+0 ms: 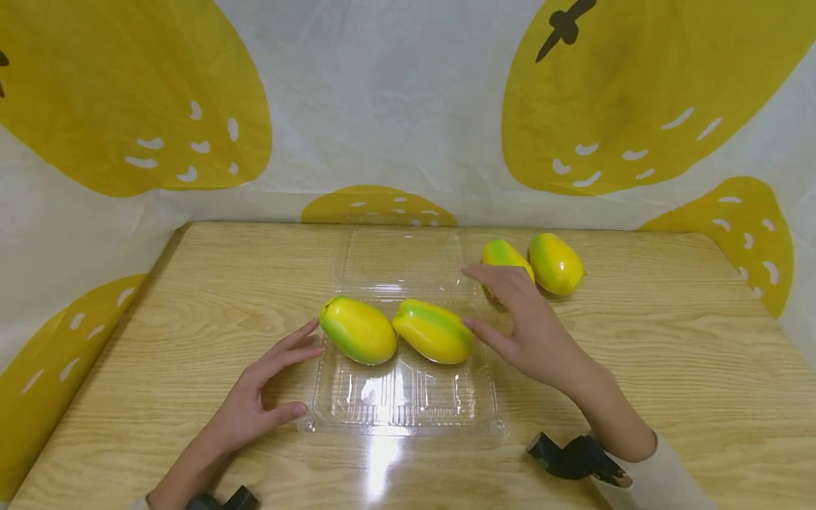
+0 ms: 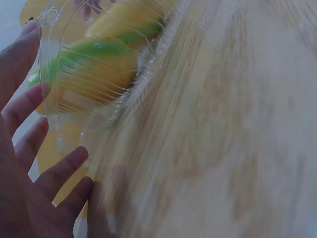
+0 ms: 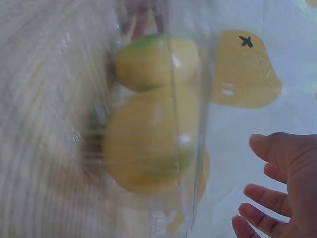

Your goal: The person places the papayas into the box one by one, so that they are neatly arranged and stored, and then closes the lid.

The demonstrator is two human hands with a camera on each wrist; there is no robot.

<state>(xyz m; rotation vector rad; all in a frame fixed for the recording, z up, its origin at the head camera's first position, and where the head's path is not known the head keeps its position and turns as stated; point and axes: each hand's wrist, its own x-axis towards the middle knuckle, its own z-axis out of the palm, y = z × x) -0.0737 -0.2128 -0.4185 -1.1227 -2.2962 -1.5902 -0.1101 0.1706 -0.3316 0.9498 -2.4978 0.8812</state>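
A clear plastic clamshell box (image 1: pixel 401 418) lies with its lid (image 1: pixel 403 258) folded back on the table. Inside its far part sit two glossy yellow-and-green fruits shaped like papayas, a left one (image 1: pixel 358 330) and a right one (image 1: pixel 435 331), side by side. My left hand (image 1: pixel 258 397) is at the box's left side, fingers spread and fingertips right at the rim; the left wrist view shows them along the clear wall. To the right of the box, my right hand (image 1: pixel 532 329) hovers with fingers extended, and in the right wrist view it (image 3: pixel 277 188) stands apart from the box.
Two more such fruits, one (image 1: pixel 500 256) partly behind my right hand and another (image 1: pixel 557 264), lie at the back right of the wooden table (image 1: pixel 669 340). A white cloth (image 1: pixel 389 106) with yellow fruit prints hangs behind the table.
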